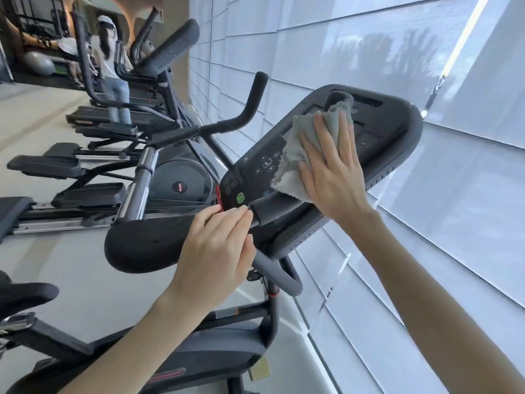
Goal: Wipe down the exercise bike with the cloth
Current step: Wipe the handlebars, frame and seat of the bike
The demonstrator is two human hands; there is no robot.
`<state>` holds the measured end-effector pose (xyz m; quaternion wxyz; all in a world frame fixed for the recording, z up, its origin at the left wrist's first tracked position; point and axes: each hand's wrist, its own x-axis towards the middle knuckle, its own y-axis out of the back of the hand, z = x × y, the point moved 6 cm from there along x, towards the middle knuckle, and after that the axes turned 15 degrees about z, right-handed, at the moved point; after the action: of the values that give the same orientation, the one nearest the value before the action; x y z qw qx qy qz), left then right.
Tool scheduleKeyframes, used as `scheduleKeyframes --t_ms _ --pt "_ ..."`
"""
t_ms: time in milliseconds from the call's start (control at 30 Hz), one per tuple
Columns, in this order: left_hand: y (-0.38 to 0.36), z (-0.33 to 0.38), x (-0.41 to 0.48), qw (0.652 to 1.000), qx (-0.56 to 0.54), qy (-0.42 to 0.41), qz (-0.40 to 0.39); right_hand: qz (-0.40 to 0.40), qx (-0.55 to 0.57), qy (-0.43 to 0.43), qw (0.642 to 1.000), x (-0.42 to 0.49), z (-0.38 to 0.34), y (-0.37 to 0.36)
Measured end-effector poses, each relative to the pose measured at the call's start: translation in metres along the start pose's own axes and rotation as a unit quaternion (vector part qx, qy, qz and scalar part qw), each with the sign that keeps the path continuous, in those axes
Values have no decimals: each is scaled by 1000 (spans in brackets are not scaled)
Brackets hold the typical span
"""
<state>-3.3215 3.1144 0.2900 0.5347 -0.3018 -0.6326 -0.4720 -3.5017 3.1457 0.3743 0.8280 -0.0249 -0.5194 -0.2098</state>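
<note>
The exercise bike's black console (392, 129) fills the middle of the view, tilted, with small buttons and a green button (240, 198) on its panel. A grey cloth (295, 155) lies flat on the console face under my right hand (332, 172), whose fingers are spread and pressing it against the panel. My left hand (216, 251) rests at the console's lower edge, fingertips touching the panel beside a red tab (218, 196) and a short black handlebar grip (272, 207). The bike's frame (233, 345) and seat (22, 294) are below.
A row of other black cardio machines (119, 177) stands to the left along a light floor. A person (113, 69) stands at a far machine. A grey exercise ball (39, 64) lies at the back. White window blinds (426, 251) run close along the right.
</note>
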Motion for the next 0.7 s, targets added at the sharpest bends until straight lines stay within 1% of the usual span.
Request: scheduleKeyframes --t_ms 100,200,267,300,400,467,500,533,633,700 --pt "3 -4 -1 1000 -22 -9 -3 -31 -71 52 996 39 18 4" --pt "4 -9 2 999 -46 -20 -2 -72 -100 77 989 63 21 6" --pt "5 -12 2 998 -61 -23 -4 -104 -105 94 985 65 15 8" --pt "5 -13 2 997 -67 -23 -6 -114 -99 90 984 63 10 9" --pt "7 -15 0 996 -84 -21 -13 -119 -44 35 991 55 -9 15" --pt "9 -18 -2 995 -94 -15 -20 -140 -41 35 989 42 -28 15" --pt "10 -20 -2 995 -98 -11 -23 -135 -31 39 990 35 -37 16" --pt "11 -22 -2 994 -102 -8 -25 -127 -7 23 992 29 -45 18" --pt "14 -27 -5 993 -112 -4 -26 -122 55 -54 990 13 -65 21" --pt "14 -28 -6 992 -120 -5 -26 -117 87 -63 987 4 -81 22"
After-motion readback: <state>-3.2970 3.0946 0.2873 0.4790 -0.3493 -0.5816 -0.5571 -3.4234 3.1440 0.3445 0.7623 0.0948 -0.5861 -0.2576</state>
